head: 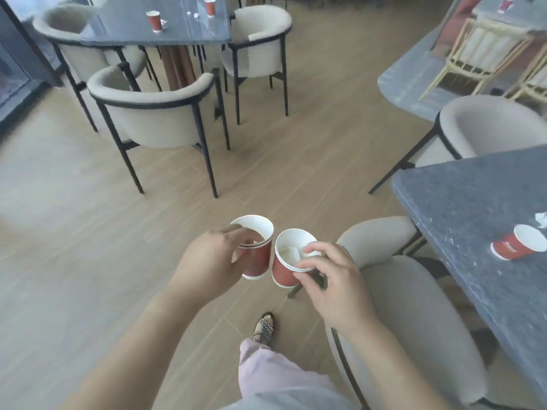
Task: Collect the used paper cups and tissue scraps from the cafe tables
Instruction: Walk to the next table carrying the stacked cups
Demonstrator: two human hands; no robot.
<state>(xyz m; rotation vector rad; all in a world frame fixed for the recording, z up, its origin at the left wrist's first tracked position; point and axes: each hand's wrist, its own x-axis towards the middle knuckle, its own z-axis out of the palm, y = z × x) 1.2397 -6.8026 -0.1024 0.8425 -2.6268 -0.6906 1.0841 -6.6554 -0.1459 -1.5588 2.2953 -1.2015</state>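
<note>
My left hand (211, 261) pinches the rim of a stack of red paper cups (257, 258) above the floor. Right beside it, my right hand (331, 279) pinches the rim of a second stack of red cups (285, 270) with white tissue scraps (291, 251) inside. The two stacks nearly touch. Another red cup (516, 245) lies on its side on the dark table (473, 208) at the right, near a tissue scrap (541, 218). Two upright red cups (154, 20) (210, 6) and small tissue bits (195, 15) stand on the far table (133, 31).
Beige armchairs with black frames (154, 113) (260, 42) surround the far table; others (491, 125) (408, 315) stand by the right table. A red cup (505, 4) sits on a table at the top right. Wooden floor (88, 232) stretches between the tables.
</note>
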